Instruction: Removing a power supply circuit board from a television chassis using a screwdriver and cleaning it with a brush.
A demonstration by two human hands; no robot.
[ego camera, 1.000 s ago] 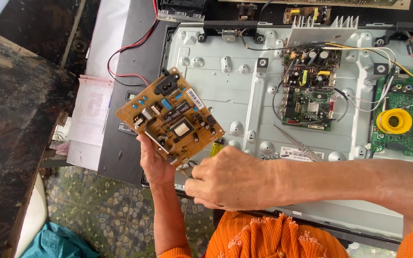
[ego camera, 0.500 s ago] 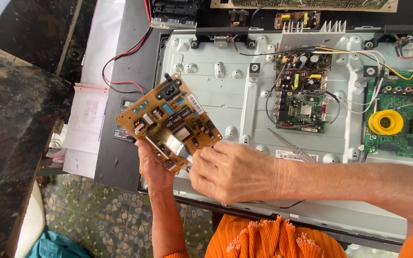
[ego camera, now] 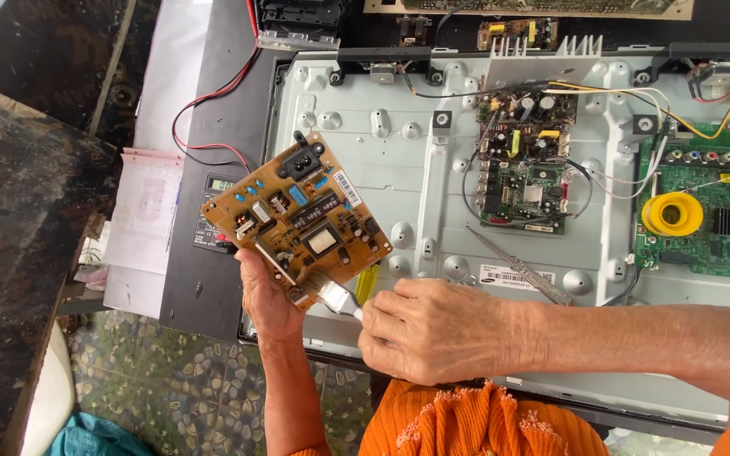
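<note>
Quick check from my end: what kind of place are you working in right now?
Probably an electronics repair bench. A flat-screen TV lies opened with its metal back panel bare and its green circuit board exposed, a screwdriver rests on it, and the left hand holds up a brown circuit board.

There are two hands, left [ego camera: 265,291] and right [ego camera: 433,331]. One brown circuit board [ego camera: 296,218], two green circuit boards [ego camera: 524,160] [ego camera: 703,211], one yellow solder reel [ego camera: 672,214], one screwdriver [ego camera: 517,266].
</note>
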